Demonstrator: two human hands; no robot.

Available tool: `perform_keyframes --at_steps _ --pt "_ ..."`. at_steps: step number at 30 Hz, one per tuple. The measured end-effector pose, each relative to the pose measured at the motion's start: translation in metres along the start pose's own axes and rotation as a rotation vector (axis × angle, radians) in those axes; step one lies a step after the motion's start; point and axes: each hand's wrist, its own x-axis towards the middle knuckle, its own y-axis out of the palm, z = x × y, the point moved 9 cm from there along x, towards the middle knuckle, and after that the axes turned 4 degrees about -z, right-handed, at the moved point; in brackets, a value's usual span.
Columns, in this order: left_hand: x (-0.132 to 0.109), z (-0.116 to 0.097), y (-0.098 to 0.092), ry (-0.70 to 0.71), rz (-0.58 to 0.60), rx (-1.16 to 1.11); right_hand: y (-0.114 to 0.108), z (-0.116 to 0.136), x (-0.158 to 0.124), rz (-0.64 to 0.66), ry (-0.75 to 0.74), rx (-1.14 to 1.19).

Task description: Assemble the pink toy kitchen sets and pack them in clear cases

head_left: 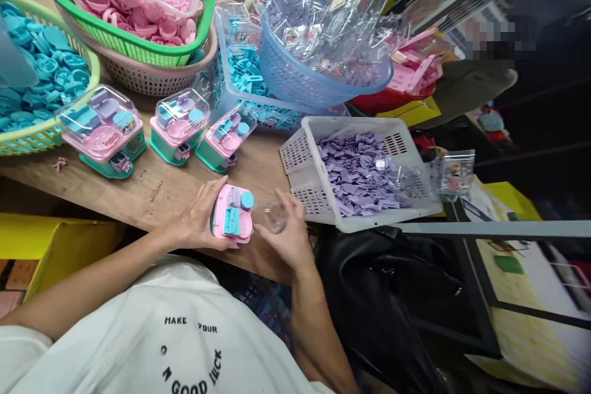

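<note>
We get lime basket (28,140) cut by left edge; clear piece (271,218) in right hand (292,237) blurred, outline unclear.

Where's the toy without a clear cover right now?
In the head view, the uncovered toy is left of and below centre, in the left hand, beside the right hand, which holds a clear cover.

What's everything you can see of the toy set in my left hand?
The toy set looks plastic: a pink top over a green base, carrying a purple piece, a round blue piece, a boxy blue piece and a round pink dish. Its uncovered top faces the camera. The left hand grips it over the wooden table; the right hand holds a clear cover beside it.
</note>
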Motion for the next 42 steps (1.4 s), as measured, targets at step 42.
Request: perform_keyframes --at_steps 42 --pt "0.007 0.012 0.040 -0.075 -0.072 -0.061 0.005 0.120 0.007 0.508 -0.486 -0.162"
